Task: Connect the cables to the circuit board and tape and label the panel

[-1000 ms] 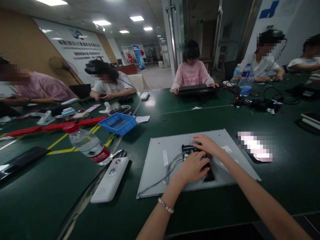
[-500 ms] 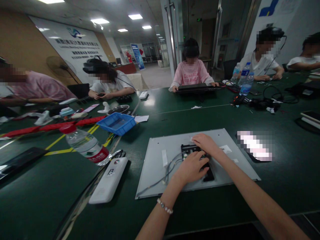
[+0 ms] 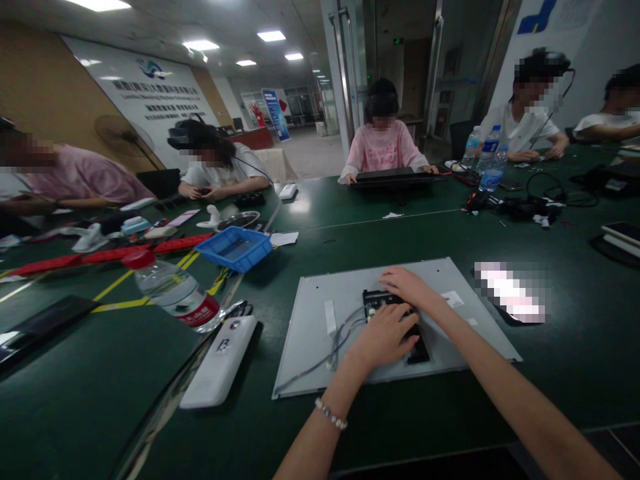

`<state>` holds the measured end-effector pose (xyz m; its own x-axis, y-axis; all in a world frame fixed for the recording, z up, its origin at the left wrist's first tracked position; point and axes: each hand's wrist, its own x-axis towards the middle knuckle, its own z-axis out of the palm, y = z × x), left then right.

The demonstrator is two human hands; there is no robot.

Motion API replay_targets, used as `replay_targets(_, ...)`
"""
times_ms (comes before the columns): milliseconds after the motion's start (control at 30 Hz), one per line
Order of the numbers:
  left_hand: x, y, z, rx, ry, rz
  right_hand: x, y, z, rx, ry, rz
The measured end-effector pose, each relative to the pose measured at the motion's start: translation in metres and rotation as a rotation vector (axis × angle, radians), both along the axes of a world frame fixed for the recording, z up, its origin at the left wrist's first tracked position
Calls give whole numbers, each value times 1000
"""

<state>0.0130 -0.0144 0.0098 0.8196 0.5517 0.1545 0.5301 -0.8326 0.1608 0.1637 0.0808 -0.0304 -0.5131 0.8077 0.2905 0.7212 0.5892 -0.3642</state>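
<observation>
A grey-white flat panel [image 3: 310, 340] lies on the green table in front of me. On its middle sits a black plastic frame [image 3: 419, 352], partly hidden under my hands. Thin grey cables [image 3: 320, 363] run from the frame's left side across the panel. My left hand [image 3: 389, 335], a beaded bracelet [image 3: 331, 415] on its wrist, rests over the frame with spread fingers. Farther back, my right hand [image 3: 407, 285] lies at the frame's far edge, its fingers stretched forward. What its fingertips touch is hard to make out.
Left of the panel lie a white power bank [image 3: 220, 363] and a tilted water bottle [image 3: 177, 293]. Beyond them sits a blue basket [image 3: 235, 257]. A bright-screened phone [image 3: 510, 293] lies to the right. Co-workers sit around the table, one holding a dark flat device [image 3: 400, 179].
My right hand has shifted very slightly at the frame's far edge; the small white bit by its fingertips no longer shows. My left hand stays over the frame.
</observation>
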Motion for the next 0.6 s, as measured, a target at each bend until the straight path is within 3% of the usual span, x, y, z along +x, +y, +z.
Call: replay_targets(600,-1,0,3,-7,3,-15,-9,-11,17,-26,-184,-133)
